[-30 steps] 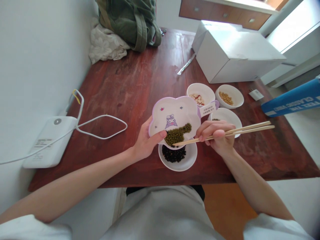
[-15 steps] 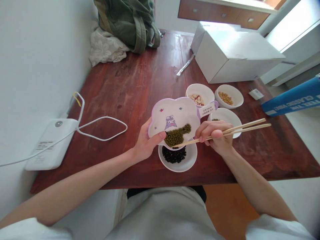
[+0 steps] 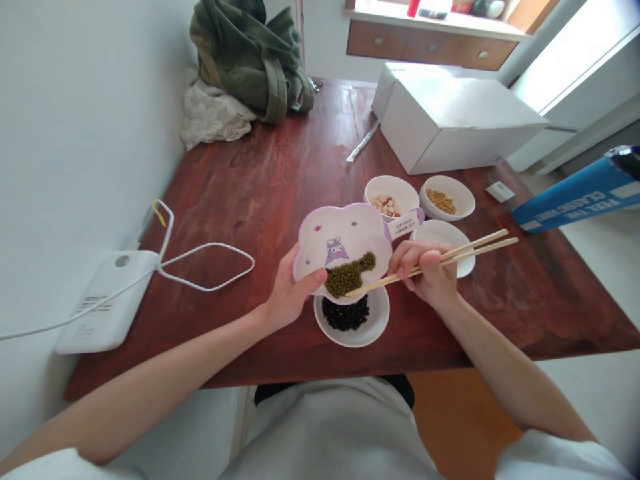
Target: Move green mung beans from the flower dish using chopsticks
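My left hand (image 3: 289, 292) grips the near left rim of a purple cartoon plate (image 3: 334, 235), held tilted above the table. Green mung beans (image 3: 348, 275) lie heaped at the plate's low near edge. My right hand (image 3: 426, 271) is closed on a pair of wooden chopsticks (image 3: 460, 251), whose tips reach into the green beans. Just under the plate's edge stands a white bowl (image 3: 373, 327) with black beans (image 3: 345, 315) in it.
Three more white bowls stand behind: one with pale and red pieces (image 3: 391, 193), one with tan beans (image 3: 447, 197), one mostly hidden (image 3: 447, 235). A white box (image 3: 450, 123), a blue carton (image 3: 570, 200), a green bag (image 3: 250, 53) and a white device with cable (image 3: 107, 297) lie around the wooden table (image 3: 260, 193).
The view has shifted down and left a little; the plate, hands and chopsticks keep nearly the same pose, the chopstick tips still in the green beans.
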Demonstrator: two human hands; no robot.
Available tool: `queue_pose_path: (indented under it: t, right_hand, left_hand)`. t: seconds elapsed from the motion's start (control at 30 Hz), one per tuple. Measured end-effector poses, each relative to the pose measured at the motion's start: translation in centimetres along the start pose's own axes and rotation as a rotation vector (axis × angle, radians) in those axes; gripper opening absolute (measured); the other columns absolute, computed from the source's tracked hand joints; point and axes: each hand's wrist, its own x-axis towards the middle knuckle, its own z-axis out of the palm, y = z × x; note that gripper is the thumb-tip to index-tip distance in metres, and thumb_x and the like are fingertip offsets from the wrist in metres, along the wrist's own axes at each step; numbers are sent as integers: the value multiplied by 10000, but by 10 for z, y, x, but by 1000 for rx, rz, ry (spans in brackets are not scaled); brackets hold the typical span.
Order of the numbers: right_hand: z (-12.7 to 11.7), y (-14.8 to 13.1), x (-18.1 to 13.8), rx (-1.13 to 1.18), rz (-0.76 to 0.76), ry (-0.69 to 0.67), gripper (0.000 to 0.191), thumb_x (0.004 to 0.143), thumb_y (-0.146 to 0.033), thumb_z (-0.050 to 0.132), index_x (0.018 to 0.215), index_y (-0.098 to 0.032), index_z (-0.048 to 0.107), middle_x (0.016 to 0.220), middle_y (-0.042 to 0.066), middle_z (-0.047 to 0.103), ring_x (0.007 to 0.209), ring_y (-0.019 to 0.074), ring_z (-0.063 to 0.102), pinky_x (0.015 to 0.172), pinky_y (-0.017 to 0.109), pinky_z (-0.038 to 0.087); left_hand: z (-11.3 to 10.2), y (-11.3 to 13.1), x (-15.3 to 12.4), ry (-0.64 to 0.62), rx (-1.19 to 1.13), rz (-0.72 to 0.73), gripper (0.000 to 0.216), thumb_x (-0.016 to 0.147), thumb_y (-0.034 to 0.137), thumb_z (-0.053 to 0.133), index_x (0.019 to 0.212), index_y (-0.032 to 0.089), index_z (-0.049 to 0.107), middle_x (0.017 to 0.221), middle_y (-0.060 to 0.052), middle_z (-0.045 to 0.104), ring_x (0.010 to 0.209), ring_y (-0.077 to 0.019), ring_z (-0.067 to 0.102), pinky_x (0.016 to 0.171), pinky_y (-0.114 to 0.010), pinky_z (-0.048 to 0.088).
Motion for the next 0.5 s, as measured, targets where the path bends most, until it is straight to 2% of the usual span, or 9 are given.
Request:
queue_pose_path:
  t: [0.13,0.23,0.3,0.4,0.5]
  right_hand:
    - [-3,0,2,-15,-55,175,757,1159,-756,787,638,-207,813,633,58,785,322,80,466,287,233,236]
    - [-8,-6,4,-81,-150,317,754,1161,-752,785,626,-222,818,624,57,778,345,104,499,303,260,292]
    - [-12,-12,3,-173,-194,363,737,1165,-739,785,631,-233,835,639,71,803,371,129,544,314,283,333]
    - [-15,-22,0,-305,-226,324,691,1189,-693,768,665,-254,874,664,75,832,411,158,604,337,307,393]
    - [-13,-30,0,-396,-235,196,641,1217,-643,742,727,-269,920,693,71,854,448,173,655,390,323,482]
  left_hand:
    - [0,0,1,7,-1,1,575,870,610,1104,1230,224,875,781,-16,794,888,-300,873,883,-397,763]
    - [1,2,1,29,6,8,552,876,600,1102,1194,215,868,699,12,720,844,-292,847,842,-381,751]
    - [2,4,1,26,1,11,535,885,594,1097,1169,208,859,671,22,686,782,-274,812,795,-367,734]
    - [4,7,1,-1,-17,9,523,888,586,1097,1142,207,842,633,45,626,667,-228,725,679,-321,677]
    - [4,8,2,-15,-20,11,532,878,590,1101,1119,204,825,622,57,600,612,-197,671,583,-273,602]
